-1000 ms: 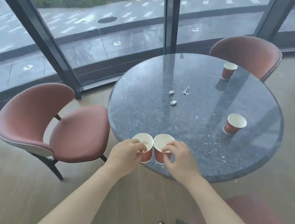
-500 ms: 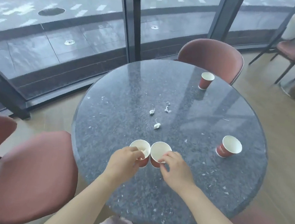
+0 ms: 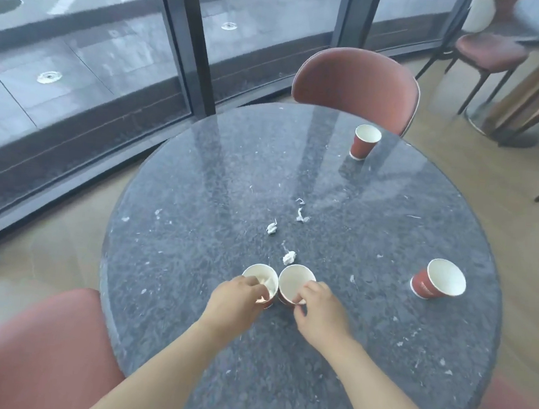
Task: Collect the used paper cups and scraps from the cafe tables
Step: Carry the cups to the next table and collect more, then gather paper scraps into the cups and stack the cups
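Where the left cup and right cup stand touching at the near middle of the bench, the left grip curls over the left rim and the right grip pinches the right rim — forearms stretched forward. Paper scraps lie just beyond; the white print on the cup at right is unreadable.

Pink chair near glass wall; wooden floor.
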A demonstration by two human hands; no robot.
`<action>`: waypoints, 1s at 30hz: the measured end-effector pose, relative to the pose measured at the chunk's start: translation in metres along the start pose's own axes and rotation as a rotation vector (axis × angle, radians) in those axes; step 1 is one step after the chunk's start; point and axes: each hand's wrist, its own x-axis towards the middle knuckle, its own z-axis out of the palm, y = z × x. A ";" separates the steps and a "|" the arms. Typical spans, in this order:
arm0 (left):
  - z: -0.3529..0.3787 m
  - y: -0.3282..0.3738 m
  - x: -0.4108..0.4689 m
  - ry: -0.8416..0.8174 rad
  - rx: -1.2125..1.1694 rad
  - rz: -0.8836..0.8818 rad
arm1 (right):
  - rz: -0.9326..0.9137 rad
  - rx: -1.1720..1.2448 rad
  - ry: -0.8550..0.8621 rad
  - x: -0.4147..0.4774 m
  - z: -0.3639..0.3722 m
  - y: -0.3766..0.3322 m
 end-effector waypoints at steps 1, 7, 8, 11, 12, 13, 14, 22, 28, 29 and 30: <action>0.002 0.000 0.002 -0.009 -0.009 0.015 | 0.001 0.004 0.002 0.001 0.001 0.002; -0.003 -0.003 0.013 0.129 -0.124 0.016 | -0.007 0.060 0.109 0.008 -0.005 0.007; -0.006 -0.004 0.016 0.156 -0.142 0.011 | -0.008 0.073 0.130 0.011 -0.007 0.006; -0.015 -0.008 0.028 0.197 -0.177 0.000 | -0.012 0.102 0.150 0.024 -0.013 0.007; -0.018 -0.010 0.033 0.200 -0.179 -0.002 | -0.008 0.105 0.158 0.029 -0.016 0.009; -0.022 -0.012 0.038 0.203 -0.180 -0.004 | -0.002 0.106 0.167 0.034 -0.018 0.011; -0.025 -0.013 0.044 0.209 -0.181 -0.006 | 0.006 0.106 0.170 0.040 -0.021 0.012; -0.042 -0.026 0.098 0.189 -0.209 -0.036 | 0.035 0.108 0.139 0.097 -0.036 0.026; -0.029 -0.035 0.133 0.054 -0.165 -0.073 | 0.077 0.051 -0.110 0.139 -0.025 0.048; -0.025 -0.037 0.139 0.019 -0.147 -0.081 | 0.072 0.053 -0.183 0.145 -0.023 0.051; -0.021 -0.038 0.145 -0.016 -0.130 -0.087 | 0.062 0.064 -0.247 0.150 -0.020 0.054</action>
